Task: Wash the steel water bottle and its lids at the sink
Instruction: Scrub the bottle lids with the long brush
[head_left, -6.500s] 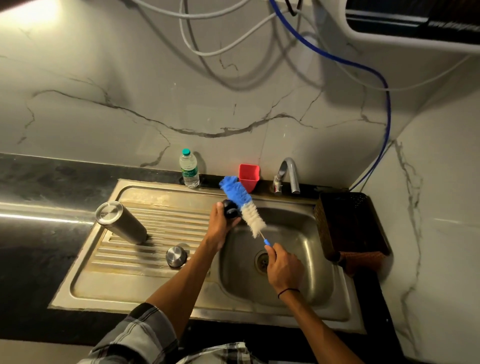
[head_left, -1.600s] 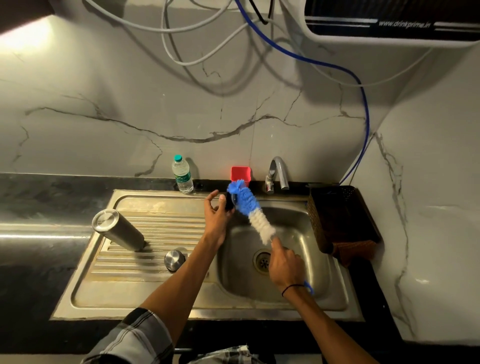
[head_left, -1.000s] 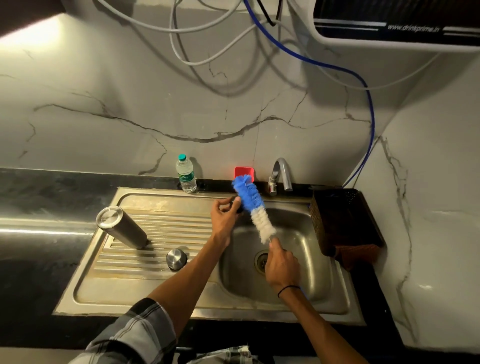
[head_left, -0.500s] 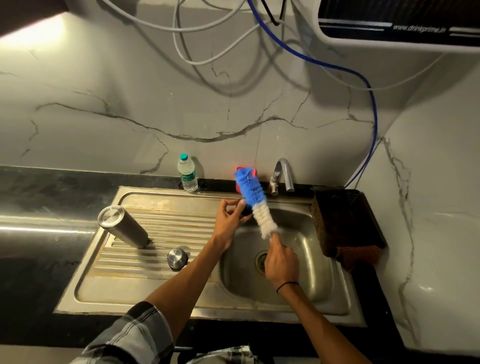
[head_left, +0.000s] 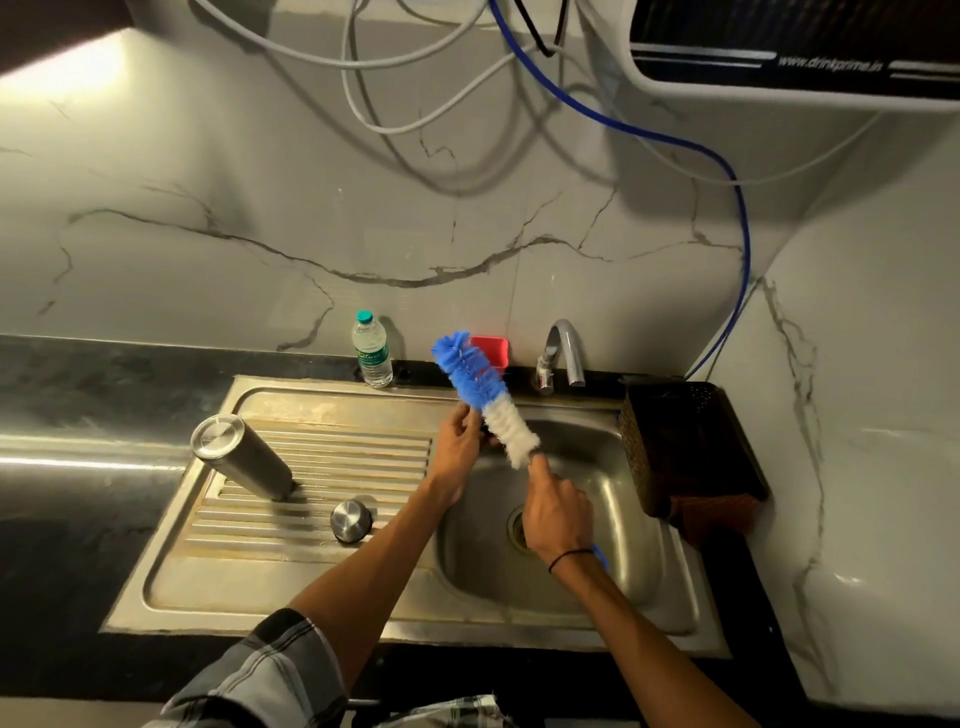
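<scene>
The steel water bottle (head_left: 241, 457) stands upside down on the sink's ribbed drainboard (head_left: 322, 525) at the left. A round steel lid (head_left: 351, 520) sits on the ribs to its right. Over the basin's far left corner my left hand (head_left: 458, 451) pinches a small black lid (head_left: 485, 430), mostly hidden by fingers and bristles. My right hand (head_left: 557, 512) grips the handle of a blue and white bottle brush (head_left: 485, 397), whose bristles lie against the black lid and point up and to the left.
The sink basin (head_left: 628, 561) with its drain lies under my right hand. A tap (head_left: 563, 353) stands behind it, with a red cup (head_left: 493, 351) and a small plastic water bottle (head_left: 371, 351) to its left. A dark basket (head_left: 685, 447) sits right of the basin.
The brush has slid down and right along the black lid, so more blue bristle now sticks out above my left hand. The steel bottle and steel lid have not moved.
</scene>
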